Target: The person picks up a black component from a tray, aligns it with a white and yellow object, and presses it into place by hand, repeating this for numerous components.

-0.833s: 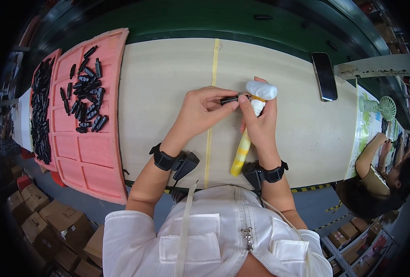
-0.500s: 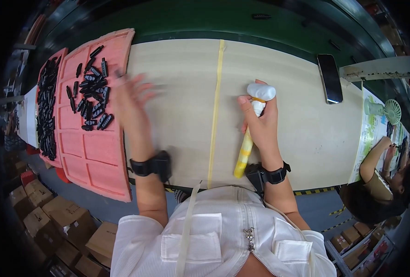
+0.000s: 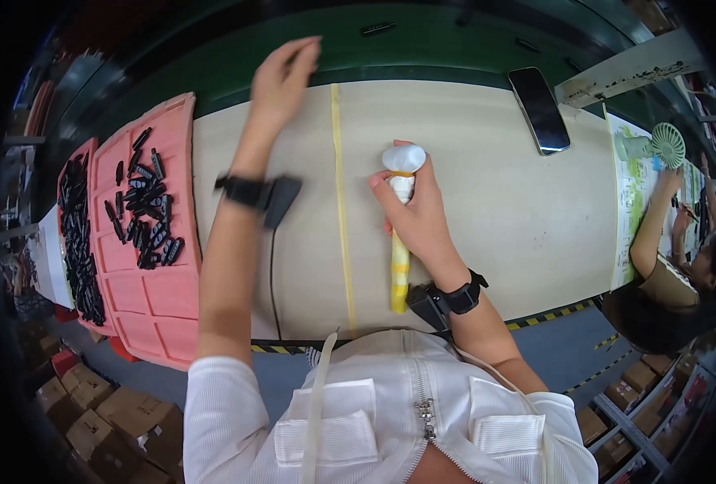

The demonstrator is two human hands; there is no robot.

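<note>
My right hand (image 3: 417, 211) is wrapped around a mallet-like stick (image 3: 399, 274), yellow and white, with a rounded white head poking out above the thumb. The stick's lower end points toward me over the beige worktable (image 3: 503, 226). Slightly blurred, my left hand (image 3: 284, 83) reaches past the table's far edge, above the green belt (image 3: 350, 56). Its fingers stretch to the right, with a gap between thumb and forefinger, and nothing shows in them. A small black part (image 3: 378, 29) lies on the belt to the right of that hand.
At the left, a pink tray (image 3: 144, 302) bears several loose black parts (image 3: 144, 211); beyond it another pink tray is piled with more. A phone (image 3: 542, 113) lies at the far right, near a small green fan (image 3: 668, 146). Another person (image 3: 656, 306) works on the right.
My left hand has moved from beside the pink tray, away from me and right, to above the green belt. My right hand keeps the mallet-like stick. The view has shifted.
</note>
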